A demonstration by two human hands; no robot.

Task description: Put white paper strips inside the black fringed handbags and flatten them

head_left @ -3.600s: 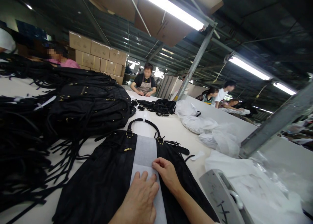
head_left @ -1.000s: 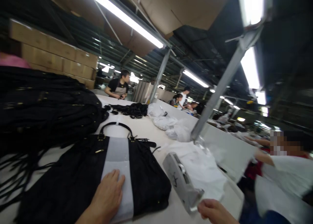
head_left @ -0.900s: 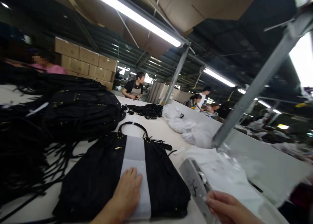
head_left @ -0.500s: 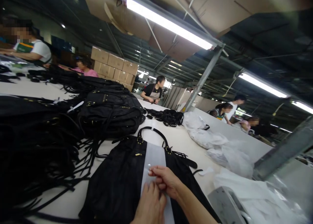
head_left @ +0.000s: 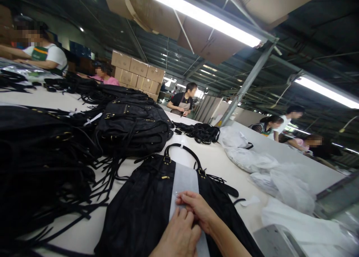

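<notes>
A black handbag (head_left: 137, 201) with brass-coloured fittings lies flat in front of me, its looped handle (head_left: 183, 147) pointing away. Down its middle runs a whitish translucent strip (head_left: 185, 178). My right hand (head_left: 198, 208) is closed in a pinch over this strip, with a tiny shiny bit at its fingertips, too small to name. Just below, overlapping it, my left hand (head_left: 179, 234) presses onto the strip, fingers bent and close together. What lies under the left fingertips is hidden.
More black bags (head_left: 134, 126) with fringes and straps are piled on the white table (head_left: 215, 163) at left. Clear plastic bags (head_left: 252, 159) lie along the right side, near a grey box-like object (head_left: 280, 240). A metal post (head_left: 246, 83) rises beyond. Several people work further off.
The view has turned a little, so everything sits further right in the picture. Both hands stay at the same place on the strip, with little visible finger movement.
</notes>
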